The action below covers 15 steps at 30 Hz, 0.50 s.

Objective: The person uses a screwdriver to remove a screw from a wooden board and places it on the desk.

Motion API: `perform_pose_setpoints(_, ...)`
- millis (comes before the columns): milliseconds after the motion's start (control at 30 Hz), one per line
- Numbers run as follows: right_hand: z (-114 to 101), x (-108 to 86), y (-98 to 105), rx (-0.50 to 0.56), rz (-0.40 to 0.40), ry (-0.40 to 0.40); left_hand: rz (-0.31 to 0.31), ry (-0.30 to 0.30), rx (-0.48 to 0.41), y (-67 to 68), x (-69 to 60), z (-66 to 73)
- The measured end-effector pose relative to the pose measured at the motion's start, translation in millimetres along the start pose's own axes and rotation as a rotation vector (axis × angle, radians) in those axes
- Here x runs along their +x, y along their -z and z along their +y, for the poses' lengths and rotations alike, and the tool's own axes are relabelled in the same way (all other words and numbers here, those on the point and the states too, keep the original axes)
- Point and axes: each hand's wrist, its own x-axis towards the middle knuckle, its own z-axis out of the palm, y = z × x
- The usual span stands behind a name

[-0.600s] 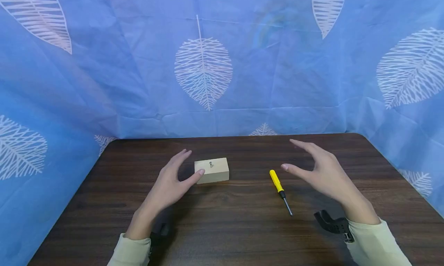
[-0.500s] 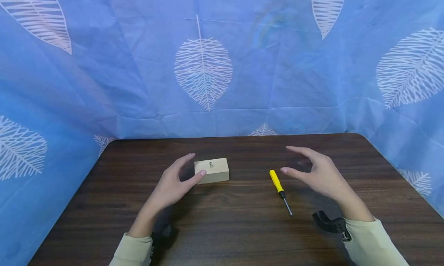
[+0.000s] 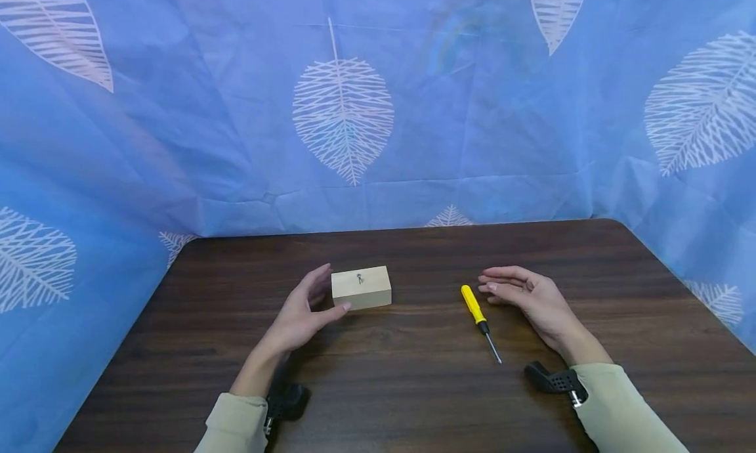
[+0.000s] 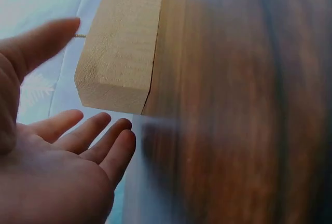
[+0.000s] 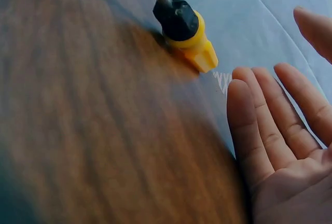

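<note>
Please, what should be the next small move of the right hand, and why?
I would probably ease the right hand slightly toward the screwdriver, ready to grip its yellow handle. The hand holds nothing, its thumb stands apart from the fingers, and the handle lies close beside it.

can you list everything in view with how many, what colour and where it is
wooden block: one, pale wood, on the table left of centre
screw: at least one, metallic, standing on the block's top
screwdriver: one, yellow handle, black collar, grey shaft, on the table right of the block
table: one, dark brown, beneath these
cloth: blue, behind and beside the table, number of pieces unclear
leaf prints: several, white, on the cloth
sleeves: two, pale beige, on the forearms
wrist devices: two, black, one per wrist
left hand: one, bare, at the block's left end
right hand: one, bare, right of the screwdriver handle
</note>
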Motion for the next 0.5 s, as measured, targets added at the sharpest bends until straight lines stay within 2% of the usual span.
perform_pose_setpoints(200, -4.8, 0.7, -2.9, -0.074, 0.025, -0.086, 0.039, 0.057, -0.068, 1.3, 3.2, -8.7)
perform_pose_setpoints(367, -8.6, 1.9, -6.8, -0.255, 0.068, -0.166, 0.066, 0.081, -0.083, -0.2, 5.9, -13.6)
perform_pose_setpoints(500, -12.2, 3.8, -12.4, -0.413, 0.068, -0.187, 0.079, 0.084, -0.093, -1.2, 6.6, -15.6)
